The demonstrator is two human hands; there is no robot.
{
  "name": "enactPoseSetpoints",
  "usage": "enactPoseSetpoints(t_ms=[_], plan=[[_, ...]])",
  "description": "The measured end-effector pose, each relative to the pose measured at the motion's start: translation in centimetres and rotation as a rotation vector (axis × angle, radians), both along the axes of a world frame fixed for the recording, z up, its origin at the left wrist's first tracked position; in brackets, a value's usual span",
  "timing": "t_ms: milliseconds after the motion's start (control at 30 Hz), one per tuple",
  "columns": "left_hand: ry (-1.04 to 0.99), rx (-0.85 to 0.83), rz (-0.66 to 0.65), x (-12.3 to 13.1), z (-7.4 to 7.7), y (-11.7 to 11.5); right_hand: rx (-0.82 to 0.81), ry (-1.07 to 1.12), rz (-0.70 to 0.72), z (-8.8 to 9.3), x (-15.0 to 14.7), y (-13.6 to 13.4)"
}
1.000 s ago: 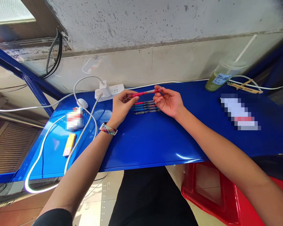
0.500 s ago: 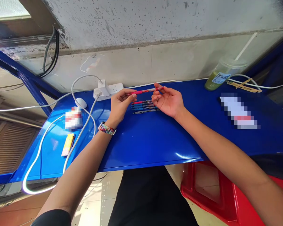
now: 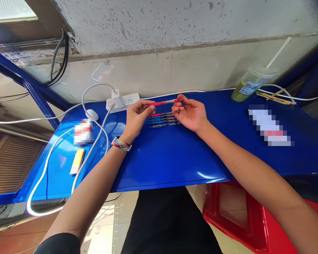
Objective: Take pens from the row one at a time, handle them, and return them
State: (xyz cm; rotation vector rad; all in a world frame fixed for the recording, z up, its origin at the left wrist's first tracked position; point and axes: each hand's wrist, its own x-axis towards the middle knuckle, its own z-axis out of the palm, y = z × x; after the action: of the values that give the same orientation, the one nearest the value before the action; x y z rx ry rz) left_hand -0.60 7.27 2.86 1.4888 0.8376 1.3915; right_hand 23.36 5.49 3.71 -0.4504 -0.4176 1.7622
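Note:
A red pen [image 3: 164, 102] with a clear barrel is held level above the blue table [image 3: 169, 158]. My left hand [image 3: 136, 118] pinches its grip end between thumb and fingers. At the other end, the fingers of my right hand [image 3: 190, 113] are closed on the pen's red top, palm turned up. Just below the held pen, several pens [image 3: 161, 120] lie side by side in a row on the table, with red, blue and dark grips. My right hand hides their right ends.
Behind my left hand sits a white power strip [image 3: 126, 102] with plugs and looping cables. A mouse [image 3: 92, 115] and a yellow packet [image 3: 77, 161] lie left. Rightward are a drink cup [image 3: 247, 88], wooden sticks [image 3: 277, 97] and a blurred phone-shaped object [image 3: 270, 127].
Both hands keep hold of the red pen. It has shifted very slightly, along with a small drift of the whole view; the row of pens stays in place.

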Motion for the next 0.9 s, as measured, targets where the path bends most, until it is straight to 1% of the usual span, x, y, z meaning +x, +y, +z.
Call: enactPoseSetpoints(t_ms=[233, 400, 667, 900], plan=[[-0.027, -0.001, -0.002, -0.02, -0.06, 0.17, -0.004, -0.035, 0.005, 0.13, 0.05, -0.10], [-0.020, -0.008, -0.001, 0.06, 0.08, -0.03, -0.043, -0.017, -0.039, 0.20, -0.21, -0.07], [-0.013, -0.007, -0.002, 0.12, -0.02, 0.16, -0.021, -0.047, -0.053, -0.12, -0.17, 0.08], [-0.004, 0.013, 0.000, -0.05, -0.29, 0.40, -0.011, -0.035, -0.022, 0.05, -0.09, -0.17]])
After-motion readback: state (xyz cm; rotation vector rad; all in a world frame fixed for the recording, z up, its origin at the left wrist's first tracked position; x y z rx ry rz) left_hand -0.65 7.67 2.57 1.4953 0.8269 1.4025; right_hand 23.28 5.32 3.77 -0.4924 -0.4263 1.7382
